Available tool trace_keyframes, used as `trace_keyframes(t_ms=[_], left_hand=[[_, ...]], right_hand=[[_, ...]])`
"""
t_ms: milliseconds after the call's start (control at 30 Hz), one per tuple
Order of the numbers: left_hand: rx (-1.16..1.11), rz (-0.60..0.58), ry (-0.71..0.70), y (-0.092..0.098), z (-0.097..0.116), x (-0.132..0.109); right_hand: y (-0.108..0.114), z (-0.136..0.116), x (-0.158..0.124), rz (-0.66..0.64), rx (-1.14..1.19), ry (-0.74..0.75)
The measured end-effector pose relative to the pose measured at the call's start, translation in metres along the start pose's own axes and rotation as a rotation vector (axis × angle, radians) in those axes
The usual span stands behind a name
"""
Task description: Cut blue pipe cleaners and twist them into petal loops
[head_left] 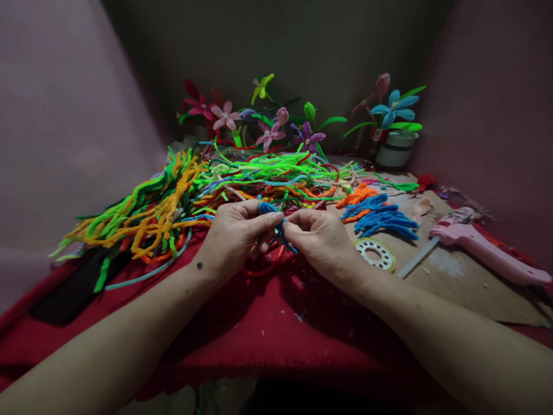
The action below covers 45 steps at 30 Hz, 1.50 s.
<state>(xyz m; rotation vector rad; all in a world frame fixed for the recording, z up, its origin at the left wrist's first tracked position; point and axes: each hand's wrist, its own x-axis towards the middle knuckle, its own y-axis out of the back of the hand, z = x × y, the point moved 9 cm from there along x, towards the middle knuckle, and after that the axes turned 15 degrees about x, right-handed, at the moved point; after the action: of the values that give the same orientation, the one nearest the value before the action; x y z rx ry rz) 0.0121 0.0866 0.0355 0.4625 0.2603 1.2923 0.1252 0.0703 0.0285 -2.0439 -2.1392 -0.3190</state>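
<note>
- Hands, at the clock centre (all hours counted from here): the left hand [235, 230] and the right hand [317, 233] are nearly meeting, each pinching a small blue fuzzy piece [268, 207] between thumb and fingers; the piece is sitting in the gap between them, above the surface and partly hidden by the fingertips.
- Surface [268, 328]: a red covering is spreading beneath the work, carrying small pale scraps at six o'clock; its near edge is giving way to darkness below.
- Nine to one o'clock: a tangled heap of fuzzy stems [298, 167] is sprawling, mostly green, with yellow-orange strands lying toward ten.
- Between eight and nine: a flat black object [64, 297] is resting partly under the stems.
- Three o'clock: a brown board [484, 300] is bearing a blue bundle [384, 219], an orange bundle [358, 196] touching it, a perforated white disc [384, 262] and a pink glue gun [488, 245].
- Twelve o'clock: fuzzy flowers [268, 134] are standing behind the heap; between one and two, a blue flower [393, 109] is rising above a pale jar [395, 151].
- Room: pale panels are flanking the surface at ten [73, 144] and two; a dark backing [280, 40] is closing twelve, in dim light.
</note>
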Motion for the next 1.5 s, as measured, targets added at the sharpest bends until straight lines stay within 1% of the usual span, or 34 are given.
trace_keyframes(t_ms=[200, 333, 433, 500, 567, 633, 767, 800, 867, 933, 1067, 1167, 1267, 1333, 1400, 1500], left_hand=[[0.06, -0.001, 0.015, -0.004, 0.001, -0.003], [0.069, 0.022, 0.015, -0.007, 0.005, -0.005], [0.037, 0.012, 0.031, -0.01, 0.003, -0.005], [0.038, 0.008, 0.036, -0.009, 0.002, -0.004], [0.056, -0.014, 0.028, -0.008, 0.001, -0.001], [0.045, -0.055, 0.017, -0.008, 0.0, 0.002], [-0.049, -0.112, 0.044, -0.007, -0.005, 0.006], [-0.067, -0.127, 0.061, -0.008, -0.007, 0.006], [-0.107, -0.161, 0.083, -0.01, -0.009, 0.007], [-0.15, -0.167, 0.071, -0.009, -0.008, 0.008], [-0.156, -0.128, 0.06, -0.004, -0.011, 0.011], [-0.154, -0.117, 0.057, -0.002, -0.016, 0.014], [-0.172, -0.143, 0.056, -0.004, -0.018, 0.014], [-0.177, -0.159, 0.055, -0.005, -0.016, 0.013], [-0.141, -0.176, 0.051, -0.005, -0.014, 0.012], [-0.056, -0.221, 0.055, -0.004, -0.012, 0.009]], right_hand=[[0.002, -0.006, -0.003, 0.019, -0.124, 0.058], [0.001, -0.011, -0.005, 0.026, -0.278, 0.107], [-0.001, -0.013, -0.007, 0.021, -0.431, 0.153], [-0.001, -0.012, -0.008, 0.03, -0.465, 0.163], [0.0, -0.009, -0.006, 0.039, -0.401, 0.135], [0.001, -0.002, -0.003, 0.021, -0.239, 0.05], [-0.011, 0.018, 0.0, -0.109, 0.199, -0.237], [-0.014, 0.02, -0.001, -0.138, 0.274, -0.28], [-0.018, 0.02, -0.001, -0.177, 0.364, -0.311], [-0.019, 0.021, -0.002, -0.189, 0.405, -0.329], [-0.018, 0.026, -0.004, -0.171, 0.398, -0.384], [-0.022, 0.028, -0.005, -0.203, 0.436, -0.398], [-0.025, 0.032, -0.006, -0.225, 0.511, -0.409], [-0.025, 0.037, -0.007, -0.212, 0.512, -0.447], [-0.023, 0.04, -0.008, -0.187, 0.486, -0.478], [-0.025, 0.04, -0.008, -0.18, 0.527, -0.497]])
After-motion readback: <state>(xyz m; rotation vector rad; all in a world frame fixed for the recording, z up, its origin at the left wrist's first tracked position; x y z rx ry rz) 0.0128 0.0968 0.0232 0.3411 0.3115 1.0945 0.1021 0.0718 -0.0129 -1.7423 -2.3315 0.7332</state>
